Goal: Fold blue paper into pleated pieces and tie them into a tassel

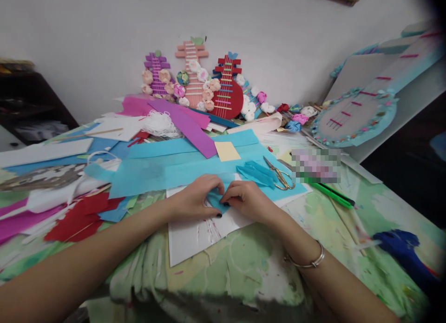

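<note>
Paint-stained cloth (244,267) covers the table, and left of the scissors (285,181) we've got a blue tissue piece (216,201), half-shaped by the look of it! Right hand (249,200) pinches it; left hand (197,195) curls half-open, grip unclear. Cut tissue strips (258,173) beside the scissors lie unshaped; decorated paper lutes (226,97) beyond look finished.
</note>
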`<state>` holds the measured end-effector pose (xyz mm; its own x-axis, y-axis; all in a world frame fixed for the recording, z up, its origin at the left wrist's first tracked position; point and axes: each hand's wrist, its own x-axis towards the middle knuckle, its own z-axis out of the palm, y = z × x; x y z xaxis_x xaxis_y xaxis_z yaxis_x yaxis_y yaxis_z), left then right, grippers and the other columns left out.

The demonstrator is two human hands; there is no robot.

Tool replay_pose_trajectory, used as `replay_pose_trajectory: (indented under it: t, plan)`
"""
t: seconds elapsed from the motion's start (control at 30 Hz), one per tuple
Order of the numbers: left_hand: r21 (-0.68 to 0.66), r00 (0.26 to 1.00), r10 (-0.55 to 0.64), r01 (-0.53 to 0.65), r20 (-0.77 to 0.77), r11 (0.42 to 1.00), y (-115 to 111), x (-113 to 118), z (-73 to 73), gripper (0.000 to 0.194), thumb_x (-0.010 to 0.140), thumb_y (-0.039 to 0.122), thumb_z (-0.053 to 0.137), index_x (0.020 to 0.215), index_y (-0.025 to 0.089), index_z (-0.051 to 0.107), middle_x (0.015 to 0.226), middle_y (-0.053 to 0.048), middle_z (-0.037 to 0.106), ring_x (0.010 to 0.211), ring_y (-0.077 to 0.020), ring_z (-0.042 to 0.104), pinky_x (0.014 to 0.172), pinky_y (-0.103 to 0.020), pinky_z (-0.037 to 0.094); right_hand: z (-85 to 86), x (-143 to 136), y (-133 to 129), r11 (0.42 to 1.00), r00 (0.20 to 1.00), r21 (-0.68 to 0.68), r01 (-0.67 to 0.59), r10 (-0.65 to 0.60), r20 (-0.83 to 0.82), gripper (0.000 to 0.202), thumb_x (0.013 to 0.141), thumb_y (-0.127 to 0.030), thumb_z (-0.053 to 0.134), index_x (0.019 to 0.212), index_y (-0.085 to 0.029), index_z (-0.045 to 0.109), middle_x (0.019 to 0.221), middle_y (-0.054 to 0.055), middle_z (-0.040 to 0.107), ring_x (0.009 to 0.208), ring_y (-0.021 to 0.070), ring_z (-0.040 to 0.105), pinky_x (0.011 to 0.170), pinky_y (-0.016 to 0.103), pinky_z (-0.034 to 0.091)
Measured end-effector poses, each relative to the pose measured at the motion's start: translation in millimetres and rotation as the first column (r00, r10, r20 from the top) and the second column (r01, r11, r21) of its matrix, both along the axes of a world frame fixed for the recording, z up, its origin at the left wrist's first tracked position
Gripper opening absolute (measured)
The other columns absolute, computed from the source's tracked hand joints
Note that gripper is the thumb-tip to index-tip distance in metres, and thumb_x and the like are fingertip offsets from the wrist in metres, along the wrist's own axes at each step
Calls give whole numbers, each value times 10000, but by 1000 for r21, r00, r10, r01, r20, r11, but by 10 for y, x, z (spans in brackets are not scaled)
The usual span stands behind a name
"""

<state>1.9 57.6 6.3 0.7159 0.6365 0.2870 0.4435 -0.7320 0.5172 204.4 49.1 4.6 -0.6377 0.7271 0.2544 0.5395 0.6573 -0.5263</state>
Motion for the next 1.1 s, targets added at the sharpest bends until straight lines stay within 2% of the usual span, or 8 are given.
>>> replay_pose_trajectory:
  t: [0.13, 0.23, 0.37, 0.47, 0.63, 0.73, 0.93, 1.1]
  plan:
    - [59, 995, -96, 97, -16, 994, -15, -61, 83, 230, 727, 288, 719, 886, 184, 590, 1039, -70, 547, 1027, -226, 473, 901, -355, 385, 22, -7, -9, 1000, 1000, 6, 5, -5, 21, 269, 770, -5, 571, 825, -201, 746, 801, 27, 680, 736, 131, 617, 678, 234, 440]
    - [139, 985, -172, 173, -22, 975, -41, -107, 144, 134, 760, 302, 704, 832, 200, 653, 996, -62, 562, 999, -214, 488, 910, -346, 379, 31, 1, -5, 1000, 1000, 25, 0, -1, 28, 282, 772, 2, 563, 825, -203, 750, 789, 28, 672, 730, 129, 609, 677, 231, 433]
    - [137, 961, -245, 261, -125, 956, -108, -107, 154, 198, 838, 271, 604, 1007, 175, 642, 991, -88, 602, 911, -189, 551, 814, -301, 436, 33, 37, 18, 999, 1000, 32, -1, 1, 29, 268, 780, -4, 562, 814, -195, 748, 782, 33, 672, 732, 132, 603, 675, 229, 425]
    - [180, 948, -248, 285, -200, 941, -150, -93, 133, 213, 854, 284, 568, 1020, 163, 623, 1054, -105, 611, 955, -210, 565, 840, -324, 437, 45, 58, 28, 1000, 999, 7, 23, -23, 43, 259, 766, 1, 572, 809, -191, 740, 780, 29, 677, 738, 133, 598, 681, 230, 416]
    - [255, 935, -227, 298, -272, 920, -174, -93, 145, 206, 869, 325, 542, 988, 173, 611, 1101, -104, 612, 980, -233, 569, 844, -356, 436, 49, 50, 22, 984, 992, -124, 125, -128, -11, 272, 726, 16, 595, 907, -160, 696, 737, 8, 663, 680, 113, 585, 641, 215, 410]
    - [264, 929, -220, 301, -297, 916, -177, -95, 163, 209, 874, 326, 531, 990, 168, 604, 1092, -109, 613, 973, -240, 572, 828, -362, 445, 34, 43, 22, 977, 990, -167, 129, -136, -33, 248, 735, 6, 593, 910, -149, 675, 732, 5, 655, 675, 107, 584, 635, 209, 412]
    - [252, 928, -214, 295, -306, 922, -187, -90, 158, 301, 864, 323, 546, 1117, 161, 562, 1070, -130, 597, 961, -247, 560, 829, -381, 457, 38, 47, 23, 976, 989, -165, 140, -144, -15, 228, 727, 9, 585, 854, -163, 666, 736, -1, 651, 680, 105, 580, 630, 206, 406]
    - [234, 916, -224, 310, -333, 921, -204, -86, 169, 299, 865, 342, 547, 1125, 197, 573, 1098, -115, 562, 947, -239, 544, 839, -390, 443, 46, 47, 18, 980, 991, -147, 133, -136, -6, 223, 730, 4, 579, 853, -159, 669, 735, -1, 647, 678, 103, 573, 625, 204, 397]
